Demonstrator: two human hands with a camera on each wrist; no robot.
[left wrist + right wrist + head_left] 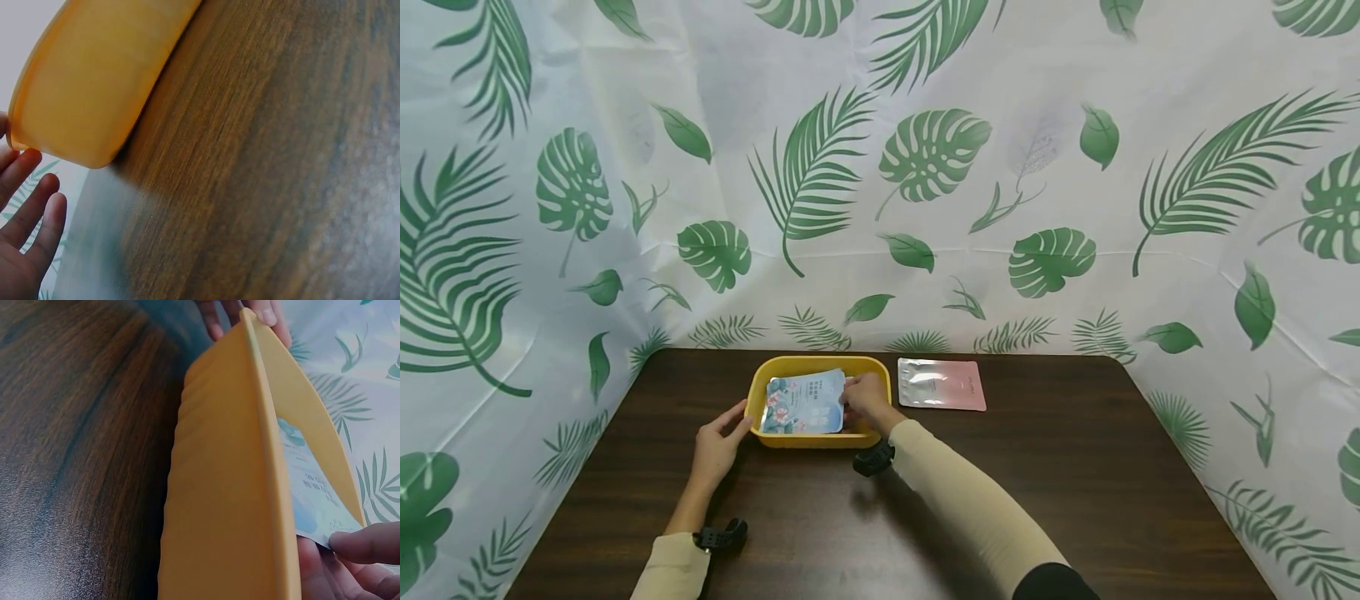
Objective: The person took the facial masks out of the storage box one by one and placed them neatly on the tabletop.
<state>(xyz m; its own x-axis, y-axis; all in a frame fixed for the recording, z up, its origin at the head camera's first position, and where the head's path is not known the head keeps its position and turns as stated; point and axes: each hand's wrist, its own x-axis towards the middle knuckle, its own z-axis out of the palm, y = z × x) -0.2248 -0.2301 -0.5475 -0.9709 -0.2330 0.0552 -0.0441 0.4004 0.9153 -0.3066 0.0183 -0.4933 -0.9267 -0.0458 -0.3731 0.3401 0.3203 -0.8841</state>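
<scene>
A yellow plastic basket (816, 442) stands near the table's back edge with a blue flowered face mask packet (807, 403) inside it. My left hand (718, 446) holds the basket's left end; the right wrist view shows its thumb (267, 315) over the rim and other fingers outside. In the left wrist view, several fingertips sit right by the basket's outer wall (94, 87). Reaching over the front rim, my right hand (867, 397) pinches the packet's right edge between thumb and fingers. That thumb (362, 544) lies on the printed face, with fingers beneath.
A pink and silver packet (943, 385) lies flat on the table, just right of the basket. The dark wooden table (1075, 467) stretches forward and to the right. Behind it hangs a white leaf-patterned curtain (970, 225). Each wrist wears a black band (721, 536).
</scene>
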